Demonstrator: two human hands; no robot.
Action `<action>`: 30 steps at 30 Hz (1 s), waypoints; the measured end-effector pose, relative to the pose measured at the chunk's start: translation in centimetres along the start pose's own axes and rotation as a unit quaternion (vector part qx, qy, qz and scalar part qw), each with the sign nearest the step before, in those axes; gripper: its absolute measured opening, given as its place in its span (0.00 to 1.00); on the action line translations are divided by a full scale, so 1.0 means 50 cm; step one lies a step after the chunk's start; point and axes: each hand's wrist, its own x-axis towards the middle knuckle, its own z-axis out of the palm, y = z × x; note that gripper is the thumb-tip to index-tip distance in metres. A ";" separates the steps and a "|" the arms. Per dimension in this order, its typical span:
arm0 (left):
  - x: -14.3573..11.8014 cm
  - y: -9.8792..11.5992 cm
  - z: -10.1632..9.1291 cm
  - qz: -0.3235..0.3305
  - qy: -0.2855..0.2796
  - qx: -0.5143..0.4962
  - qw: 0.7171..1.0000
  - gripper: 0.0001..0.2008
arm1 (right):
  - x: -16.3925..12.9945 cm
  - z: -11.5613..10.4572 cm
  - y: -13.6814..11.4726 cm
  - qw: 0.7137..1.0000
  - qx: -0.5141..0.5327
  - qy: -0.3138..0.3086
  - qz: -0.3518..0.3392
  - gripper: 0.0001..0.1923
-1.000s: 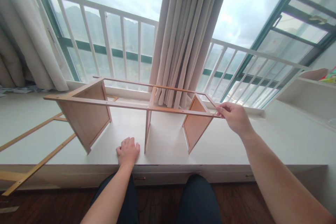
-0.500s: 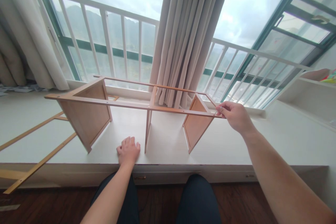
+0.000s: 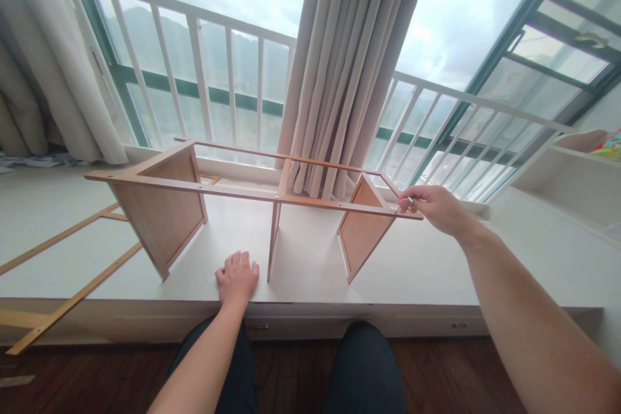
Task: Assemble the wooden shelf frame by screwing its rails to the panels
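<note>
A wooden shelf frame (image 3: 237, 193) stands on the white platform, with long rails on top and several upright panels beneath. My right hand (image 3: 429, 206) is closed at the right end of its near rail. Pinched in the fingers is a small shiny metal tool, seemingly a hex key (image 3: 411, 202), its tip at the rail near a screw hole. The fingers partly hide it. My left hand (image 3: 237, 278) lies palm down on the platform, fingers spread and slightly bent, between the left panel (image 3: 162, 207) and the middle panel (image 3: 273, 233). It holds nothing.
Another wooden frame (image 3: 80, 297) lies at the left, reaching past the front edge of the white platform (image 3: 427, 272). Behind are a white railing (image 3: 196, 71), windows and a beige curtain (image 3: 339, 77). An open white shelf unit (image 3: 577, 174) stands right.
My right wrist and forearm have shifted slightly right, and the hand has turned a little at the rail end. The left hand stays in place.
</note>
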 end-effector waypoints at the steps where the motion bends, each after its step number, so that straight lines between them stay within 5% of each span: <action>1: -0.001 0.001 -0.002 -0.002 -0.003 -0.001 1.000 0.19 | 0.002 -0.001 0.002 1.000 0.000 -0.006 0.001 0.15; 30: -0.002 0.000 -0.004 0.001 -0.004 0.002 1.000 0.20 | -0.021 -0.014 0.028 0.997 -0.044 -0.007 -0.061 0.23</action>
